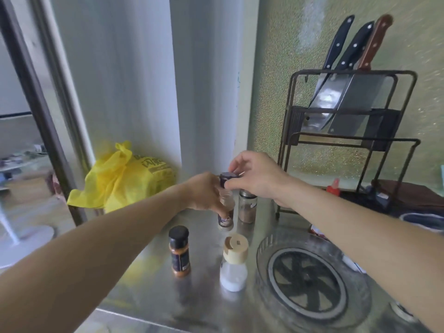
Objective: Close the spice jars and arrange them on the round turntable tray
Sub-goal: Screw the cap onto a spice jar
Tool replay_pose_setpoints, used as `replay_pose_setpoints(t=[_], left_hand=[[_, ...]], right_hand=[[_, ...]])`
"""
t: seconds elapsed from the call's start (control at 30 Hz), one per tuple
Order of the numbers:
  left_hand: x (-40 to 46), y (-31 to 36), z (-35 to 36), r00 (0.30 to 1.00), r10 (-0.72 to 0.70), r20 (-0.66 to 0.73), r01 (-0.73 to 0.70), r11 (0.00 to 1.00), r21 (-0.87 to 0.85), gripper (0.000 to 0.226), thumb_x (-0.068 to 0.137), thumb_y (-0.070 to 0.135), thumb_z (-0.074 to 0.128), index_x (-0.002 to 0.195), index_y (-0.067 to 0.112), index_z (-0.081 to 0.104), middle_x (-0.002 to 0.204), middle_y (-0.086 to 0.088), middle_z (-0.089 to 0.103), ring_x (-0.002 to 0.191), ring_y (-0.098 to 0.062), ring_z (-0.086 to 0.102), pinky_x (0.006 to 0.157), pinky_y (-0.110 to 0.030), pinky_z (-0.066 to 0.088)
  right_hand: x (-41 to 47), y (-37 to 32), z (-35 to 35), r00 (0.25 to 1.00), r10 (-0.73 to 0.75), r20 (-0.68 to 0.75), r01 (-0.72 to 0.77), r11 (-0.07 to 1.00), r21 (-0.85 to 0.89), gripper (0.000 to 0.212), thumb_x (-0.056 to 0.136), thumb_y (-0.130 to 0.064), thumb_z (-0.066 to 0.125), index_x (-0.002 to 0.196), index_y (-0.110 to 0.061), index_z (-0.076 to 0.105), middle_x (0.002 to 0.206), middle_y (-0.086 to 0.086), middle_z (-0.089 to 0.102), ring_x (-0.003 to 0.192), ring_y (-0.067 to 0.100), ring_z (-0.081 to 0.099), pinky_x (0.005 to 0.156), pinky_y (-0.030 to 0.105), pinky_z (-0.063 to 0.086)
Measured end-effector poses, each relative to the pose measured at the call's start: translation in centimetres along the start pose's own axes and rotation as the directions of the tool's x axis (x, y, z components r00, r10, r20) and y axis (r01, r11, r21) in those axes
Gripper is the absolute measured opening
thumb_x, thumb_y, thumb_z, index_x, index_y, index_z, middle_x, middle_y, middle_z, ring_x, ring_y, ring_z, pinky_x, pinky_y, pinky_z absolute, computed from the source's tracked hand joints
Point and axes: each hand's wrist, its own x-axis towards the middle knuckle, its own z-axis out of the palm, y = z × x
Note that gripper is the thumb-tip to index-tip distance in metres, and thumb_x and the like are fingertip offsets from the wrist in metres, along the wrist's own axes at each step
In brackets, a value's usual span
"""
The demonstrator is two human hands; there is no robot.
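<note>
My left hand (204, 192) grips the clear body of a tall spice jar (225, 213) standing on the steel counter. My right hand (254, 175) pinches the jar's dark cap (227, 178) on its top. Just right of it stands a glass jar of brown spice (247, 209) with a metal top. Nearer me are an orange-spice jar (179, 252) with its black cap on and a white-powder jar (234, 263) with a beige lid. The clear round turntable tray (310, 284) lies to the right with nothing in it.
A yellow plastic bag (122, 177) sits at the counter's back left. A metal knife rack (346, 131) with three knives stands at the back right, a small red-capped bottle (334, 187) beneath it. The counter's front edge (134, 318) runs along the bottom left.
</note>
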Motion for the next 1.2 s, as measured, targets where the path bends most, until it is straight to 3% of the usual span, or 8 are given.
replay_pose_setpoints(t=[0.2,0.33,0.6,0.7,0.87,0.97,1.03,1.2], left_hand=[[-1.8,1.1,-0.2,0.998,-0.040,-0.045,0.030,0.978,-0.208,0.058,0.040,0.037,0.088,0.085,0.003,0.072,0.066,0.002,0.055,0.063,-0.016,0.051,0.064,-0.029,0.042],[-3.4,2.6,-1.7,0.996,-0.042,-0.079,0.012,0.935,-0.356,0.035,0.055,0.030,0.088,0.080,0.008,0.074,0.067,0.000,0.061,0.065,-0.015,0.055,0.063,-0.027,0.041],[-6.1,7.9,-0.5,0.982,0.090,-0.163,-0.175,0.745,-0.644,0.030,0.075,0.017,0.087,0.102,0.012,0.078,0.099,-0.006,0.080,0.104,-0.026,0.073,0.101,-0.039,0.055],[-6.9,10.3,1.2,0.969,0.077,-0.234,-0.227,0.642,-0.732,0.040,0.072,0.012,0.089,0.108,0.010,0.073,0.096,-0.006,0.080,0.096,-0.024,0.076,0.093,-0.040,0.060],[-8.5,14.3,5.2,0.959,-0.009,-0.283,-0.238,0.516,-0.823,0.040,0.067,0.008,0.092,0.101,0.007,0.070,0.086,-0.004,0.080,0.081,-0.023,0.078,0.073,-0.037,0.064],[-8.9,16.1,7.9,0.962,-0.019,-0.273,-0.234,0.461,-0.856,0.046,0.063,0.013,0.095,0.103,0.009,0.072,0.090,-0.006,0.080,0.086,-0.025,0.078,0.082,-0.040,0.063],[-9.1,17.2,9.8,0.967,-0.022,-0.255,-0.219,0.447,-0.867,0.046,0.062,0.014,0.095,0.103,0.010,0.073,0.092,-0.006,0.080,0.087,-0.025,0.077,0.084,-0.040,0.062],[-10.2,19.6,14.1,0.974,-0.056,-0.220,-0.179,0.403,-0.897,0.043,0.066,0.007,0.093,0.103,0.009,0.072,0.091,-0.010,0.080,0.080,-0.023,0.076,0.064,-0.024,0.060]], right_hand=[[-0.9,-1.4,-1.0,0.979,-0.172,0.109,0.192,0.961,-0.199,0.036,0.067,0.002,0.082,0.086,-0.026,0.068,0.097,0.005,0.078,0.087,0.027,0.078,0.084,0.046,0.063],[-1.6,-2.6,-3.3,0.978,-0.159,0.138,0.190,0.950,-0.250,0.040,0.071,-0.001,0.082,0.105,-0.021,0.074,0.099,0.003,0.076,0.092,0.029,0.075,0.088,0.045,0.062],[-4.7,-7.0,-10.0,0.965,-0.103,0.243,0.214,0.842,-0.495,0.038,0.076,-0.011,0.086,0.111,-0.023,0.079,0.104,0.000,0.081,0.096,0.016,0.075,0.096,0.041,0.058],[-6.7,-7.6,-12.6,0.960,-0.021,0.278,0.170,0.835,-0.524,0.031,0.078,-0.016,0.088,0.108,-0.019,0.080,0.096,-0.001,0.082,0.086,0.014,0.077,0.094,0.040,0.061],[-10.3,-6.1,-15.1,0.987,0.076,0.141,0.046,0.709,-0.704,0.046,0.075,-0.066,0.078,0.089,-0.023,0.077,0.068,-0.008,0.078,0.068,0.008,0.078,0.077,0.029,0.060],[-12.5,-5.1,-16.9,0.967,0.104,0.233,0.093,0.707,-0.701,0.042,0.077,-0.050,0.084,0.113,-0.035,0.070,0.098,-0.013,0.077,0.083,0.008,0.074,0.087,0.036,0.058],[-13.8,-3.9,-17.6,0.957,0.131,0.257,0.083,0.728,-0.680,0.035,0.081,-0.036,0.085,0.113,-0.032,0.072,0.096,-0.008,0.079,0.078,0.008,0.074,0.086,0.038,0.060],[-16.4,-0.8,-17.9,0.956,0.180,0.233,0.072,0.625,-0.777,0.045,0.077,-0.060,0.079,0.107,-0.027,0.075,0.087,-0.008,0.077,0.076,0.010,0.071,0.072,0.031,0.057]])
